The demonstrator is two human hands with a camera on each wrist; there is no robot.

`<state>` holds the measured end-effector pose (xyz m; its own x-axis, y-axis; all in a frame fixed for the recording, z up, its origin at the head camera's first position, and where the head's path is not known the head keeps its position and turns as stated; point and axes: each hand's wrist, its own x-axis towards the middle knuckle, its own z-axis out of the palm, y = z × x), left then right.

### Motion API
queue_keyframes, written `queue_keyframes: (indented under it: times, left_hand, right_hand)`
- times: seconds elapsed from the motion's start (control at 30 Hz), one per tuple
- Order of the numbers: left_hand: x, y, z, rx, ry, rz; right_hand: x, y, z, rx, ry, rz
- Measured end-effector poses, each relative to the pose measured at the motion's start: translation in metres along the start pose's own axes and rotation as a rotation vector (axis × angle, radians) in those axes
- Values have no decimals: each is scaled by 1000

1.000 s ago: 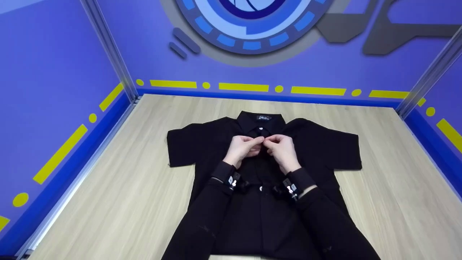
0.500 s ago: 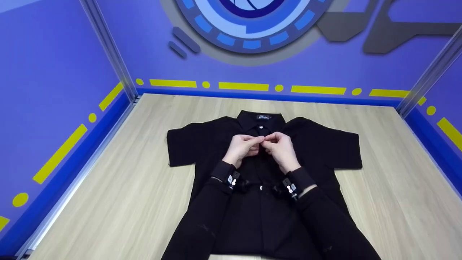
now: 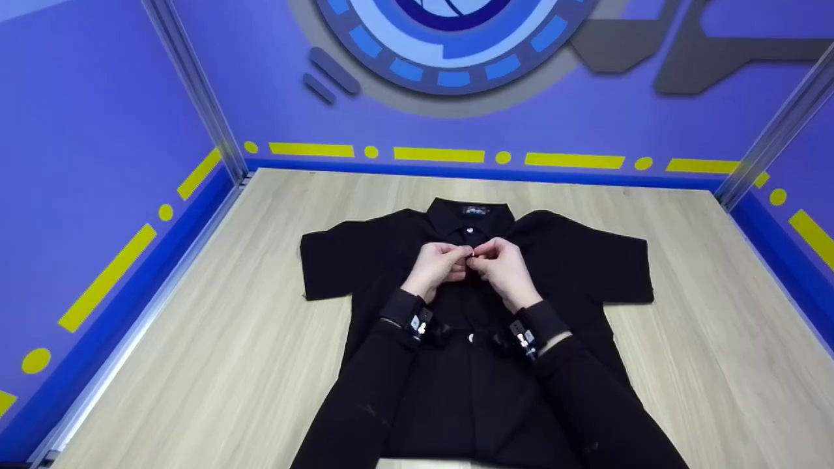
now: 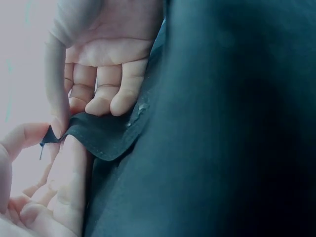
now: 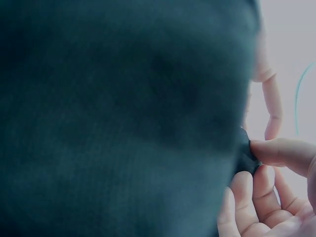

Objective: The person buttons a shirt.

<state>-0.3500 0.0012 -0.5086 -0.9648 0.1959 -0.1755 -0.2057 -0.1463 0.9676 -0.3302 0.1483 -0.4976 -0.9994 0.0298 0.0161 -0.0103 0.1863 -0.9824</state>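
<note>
A black short-sleeved shirt (image 3: 371, 251) lies face up, its collar (image 3: 445, 220) toward the back wall. Just below the collar, my left hand (image 3: 438, 268) pinches the front placket between thumb and finger. Opposite it, my right hand (image 3: 507, 270) pinches the same strip, fingertips meeting those of the left. A tiny pale spot shows between the fingertips. Above them sits a white collar button (image 3: 470, 230); another white button (image 3: 471, 338) lies lower down the front. In the left wrist view the raised placket edge (image 4: 101, 136) bends between the fingers; in the right wrist view dark cloth covers most of the scene.
The shirt rests on a light wood tabletop (image 3: 228, 312). Blue panels with yellow markings (image 3: 440, 154) enclose the back and sides, with metal posts at the corners. Both forearms, in black sleeves (image 3: 365, 391) with wrist cameras, lie over the shirt's lower front.
The right fingertips have shifted slightly left and toward me, and a small pale spot now shows between the hands. Both hands keep pinching the placket; the shirt lies as before.
</note>
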Motion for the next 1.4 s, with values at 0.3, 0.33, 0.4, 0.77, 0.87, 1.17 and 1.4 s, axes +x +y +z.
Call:
queue_keyframes:
  times: [0.3,0.33,0.4,0.77,0.87,1.17,1.4]
  left_hand:
    - [0,1,1,32,-4,-5]
    - [0,1,0,38,-10,-7]
    - [0,1,0,52,-25,-13]
    - [1,0,-1,68,-72,-38]
    - [2,-1,-2,64,-79,-48]
    - [3,-1,-1,80,-92,-42]
    - [2,0,-1,93,-103,-45]
  right_hand:
    - [-1,0,-1,9,-16,-3]
    - [0,0,-1,10,-19,1]
    - [0,0,-1,18,-24,11]
    - [3,0,-7,72,-67,106]
    - [4,0,-8,67,-81,110]
    - [5,4,-9,75,-77,103]
    - [6,5,-9,85,-89,110]
